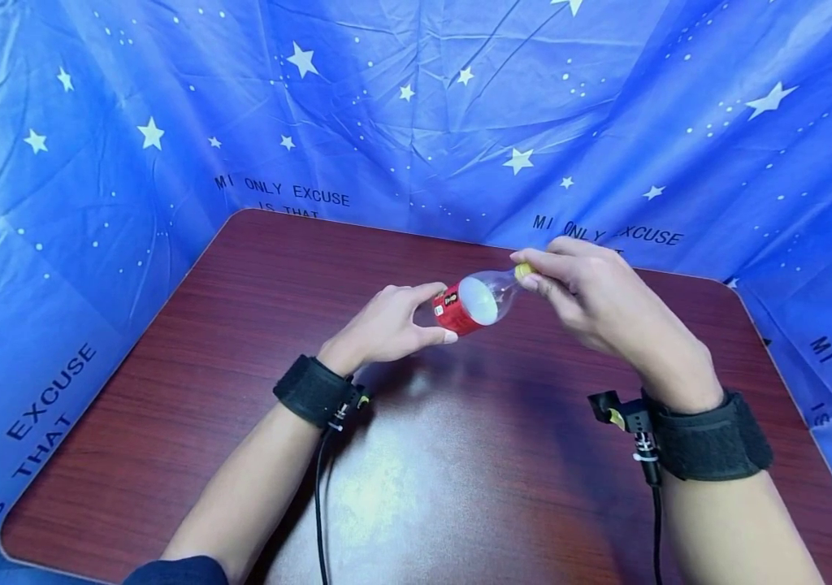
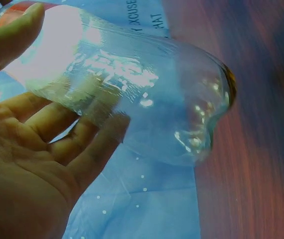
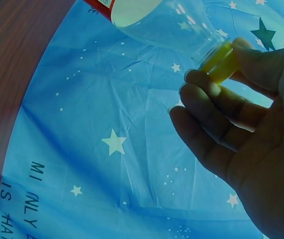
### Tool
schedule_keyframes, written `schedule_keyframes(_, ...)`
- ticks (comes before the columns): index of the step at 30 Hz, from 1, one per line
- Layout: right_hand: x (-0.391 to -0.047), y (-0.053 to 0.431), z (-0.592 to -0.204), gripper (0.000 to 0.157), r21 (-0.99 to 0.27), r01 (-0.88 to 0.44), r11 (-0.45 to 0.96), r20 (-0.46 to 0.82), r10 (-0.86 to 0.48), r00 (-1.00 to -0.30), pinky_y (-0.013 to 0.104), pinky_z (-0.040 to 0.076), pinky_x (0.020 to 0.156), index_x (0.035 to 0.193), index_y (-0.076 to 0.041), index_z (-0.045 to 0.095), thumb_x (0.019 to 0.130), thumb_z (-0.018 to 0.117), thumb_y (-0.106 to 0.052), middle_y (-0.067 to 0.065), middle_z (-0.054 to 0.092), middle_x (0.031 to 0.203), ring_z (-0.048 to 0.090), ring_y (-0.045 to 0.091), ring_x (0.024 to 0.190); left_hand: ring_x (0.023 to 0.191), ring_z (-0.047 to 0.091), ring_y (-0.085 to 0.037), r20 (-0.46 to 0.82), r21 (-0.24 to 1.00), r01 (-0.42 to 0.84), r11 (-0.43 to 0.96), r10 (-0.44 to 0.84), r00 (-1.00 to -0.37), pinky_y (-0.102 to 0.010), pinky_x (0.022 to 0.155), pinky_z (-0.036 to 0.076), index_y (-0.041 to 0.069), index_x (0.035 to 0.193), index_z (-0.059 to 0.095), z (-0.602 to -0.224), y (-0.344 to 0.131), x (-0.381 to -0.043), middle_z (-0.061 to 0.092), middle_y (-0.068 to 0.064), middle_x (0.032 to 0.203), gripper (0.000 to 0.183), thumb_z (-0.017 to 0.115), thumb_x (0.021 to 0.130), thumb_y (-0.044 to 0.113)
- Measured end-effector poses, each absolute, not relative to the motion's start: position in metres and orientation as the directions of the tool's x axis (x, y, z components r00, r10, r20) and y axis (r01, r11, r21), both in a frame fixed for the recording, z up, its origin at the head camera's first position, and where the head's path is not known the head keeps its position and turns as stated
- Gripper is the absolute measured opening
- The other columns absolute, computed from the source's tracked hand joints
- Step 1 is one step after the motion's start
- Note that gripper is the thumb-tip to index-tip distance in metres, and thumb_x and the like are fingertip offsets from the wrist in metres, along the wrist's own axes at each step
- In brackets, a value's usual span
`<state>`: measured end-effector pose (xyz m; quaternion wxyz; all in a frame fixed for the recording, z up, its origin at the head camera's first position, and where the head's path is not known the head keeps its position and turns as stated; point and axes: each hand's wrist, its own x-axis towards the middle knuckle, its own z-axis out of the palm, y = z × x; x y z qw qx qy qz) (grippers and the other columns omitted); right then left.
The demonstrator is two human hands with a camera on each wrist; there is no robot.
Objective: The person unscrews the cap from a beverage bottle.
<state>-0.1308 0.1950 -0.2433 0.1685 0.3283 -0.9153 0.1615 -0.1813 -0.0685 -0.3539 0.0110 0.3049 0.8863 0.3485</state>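
A clear plastic bottle (image 1: 506, 294) with a red label (image 1: 457, 309) is held tilted above the table, its neck toward the right. My left hand (image 1: 392, 324) grips its body, thumb on one side and fingers along the other. In the left wrist view the bottle's see-through base end (image 2: 192, 104) sticks out past the fingers. My right hand (image 1: 591, 288) pinches the yellow cap (image 1: 525, 270) between thumb and fingers. Seen from the right wrist, the cap (image 3: 220, 62) sits on the bottle's mouth, with the other fingers curled below it.
Beneath both hands is a dark red wood-grain table (image 1: 189, 382) with rounded corners. A blue curtain (image 1: 416, 122) with white stars and lettering surrounds its back and sides. Black wrist straps (image 1: 712, 436) carry small cameras, and a cable (image 1: 319, 496) trails from each.
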Motion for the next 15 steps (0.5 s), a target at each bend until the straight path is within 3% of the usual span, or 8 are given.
schedule_keyframes(10, -0.1313, 0.2008, -0.2387, 0.044, -0.197, -0.695, 0.692, 0.419, -0.581, -0.698, 0.029, 0.047, 0.075, 0.133, -0.011, 0.073, 0.094, 0.067, 0.009, 0.005, 0.072, 0.112, 0.063, 0.016, 0.09, 0.082, 0.063, -0.013, 0.151, 0.658, 0.499, 0.564, 0.551, -0.821, -0.035, 0.084, 0.052, 0.023, 0.13, 0.066, -0.3492, -0.0668, -0.1803, 0.072, 0.009, 0.092, 0.049, 0.082, 0.089, 0.045)
schedule_keyframes(13, -0.1314, 0.2021, -0.2378, 0.044, -0.235, -0.652, 0.721, 0.371, -0.554, -0.745, 0.034, 0.05, 0.08, 0.136, -0.012, 0.071, 0.096, 0.066, 0.006, 0.007, 0.072, 0.121, 0.066, 0.019, 0.098, 0.084, 0.066, -0.016, 0.159, 0.652, 0.509, 0.562, 0.555, -0.817, -0.036, 0.084, 0.053, 0.022, 0.129, 0.066, -0.3511, -0.0657, -0.1797, 0.072, 0.008, 0.093, 0.047, 0.082, 0.09, 0.044)
schedule_keyframes(15, -0.1315, 0.202, -0.2362, 0.041, -0.292, -0.578, 0.762, 0.312, -0.496, -0.811, 0.04, 0.052, 0.085, 0.142, -0.012, 0.066, 0.101, 0.065, -0.006, 0.007, 0.072, 0.122, 0.067, 0.02, 0.101, 0.091, 0.069, -0.018, 0.168, 0.64, 0.519, 0.567, 0.555, -0.815, -0.037, 0.089, 0.054, 0.021, 0.13, 0.066, -0.3526, -0.0652, -0.1791, 0.073, 0.006, 0.097, 0.048, 0.081, 0.091, 0.043)
